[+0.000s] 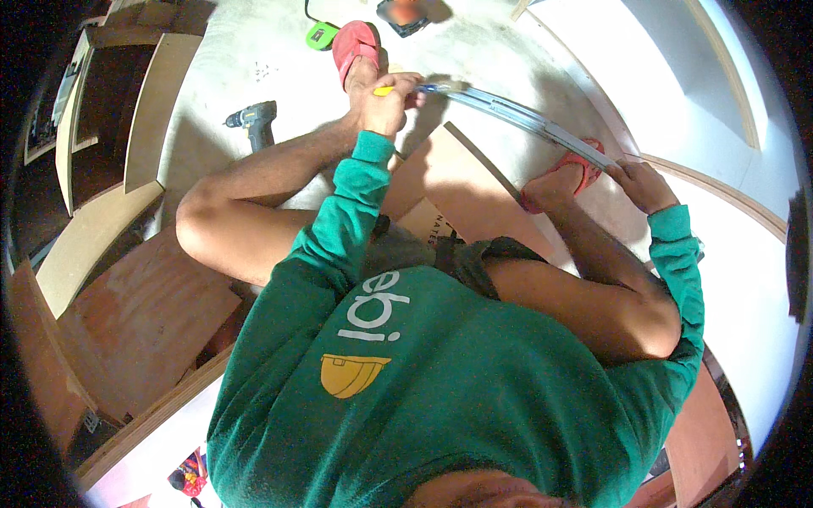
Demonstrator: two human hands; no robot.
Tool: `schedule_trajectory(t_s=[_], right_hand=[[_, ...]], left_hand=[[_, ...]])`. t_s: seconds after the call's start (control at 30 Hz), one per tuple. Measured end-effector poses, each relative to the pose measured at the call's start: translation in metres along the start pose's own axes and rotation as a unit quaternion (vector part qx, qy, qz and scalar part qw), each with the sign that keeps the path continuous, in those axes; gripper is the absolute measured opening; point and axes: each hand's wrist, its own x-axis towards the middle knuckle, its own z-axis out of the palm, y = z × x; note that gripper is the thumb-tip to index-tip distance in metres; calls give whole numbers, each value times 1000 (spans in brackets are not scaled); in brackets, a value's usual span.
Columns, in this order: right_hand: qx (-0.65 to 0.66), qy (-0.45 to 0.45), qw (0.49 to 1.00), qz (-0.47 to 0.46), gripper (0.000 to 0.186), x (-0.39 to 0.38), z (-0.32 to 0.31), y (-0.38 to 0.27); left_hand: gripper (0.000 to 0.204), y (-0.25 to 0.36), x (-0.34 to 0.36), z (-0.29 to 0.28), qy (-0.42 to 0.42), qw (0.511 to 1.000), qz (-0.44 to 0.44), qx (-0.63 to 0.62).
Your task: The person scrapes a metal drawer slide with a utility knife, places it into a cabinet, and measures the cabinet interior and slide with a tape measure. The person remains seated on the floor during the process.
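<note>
A long silver drawer slide point(517, 114) stretches between my two hands, above the floor between my feet. My left hand point(388, 103) is closed at the slide's left end, around a small yellow object point(384, 91) whose kind I cannot make out. Part of its fingers is hidden behind the hand. At the other end, my right hand point(645, 184) grips the slide with thumb and fingers. Below the slide lies a flat brown board point(461, 173), partly shaded, between my bent legs.
A cordless drill point(252, 123) stands on the floor point(246, 72) by my left leg. Farther off are a green tape measure point(322, 35) and an orange-and-black object point(406, 14). Wood panels point(157, 114) crowd the left; a white panel with a wooden edge point(728, 182) borders the right.
</note>
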Motion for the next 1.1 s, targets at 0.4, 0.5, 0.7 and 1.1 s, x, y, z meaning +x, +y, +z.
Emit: schedule_trajectory(t_s=[0.4, 0.5, 0.7, 1.1], right_hand=[[18, 30, 999, -28, 67, 8, 5, 10], [26, 30, 999, -22, 68, 6, 4, 11], [64, 30, 998, 8, 70, 11, 5, 22], [245, -59, 967, 49, 66, 14, 8, 31]], left_hand=[[21, 8, 4, -8, 61, 998, -5, -10], [23, -4, 4, 2, 14, 983, -85, -163], [25, -15, -4, -19, 30, 991, -120, -41], [24, -18, 6, 1, 25, 975, -135, -177]])
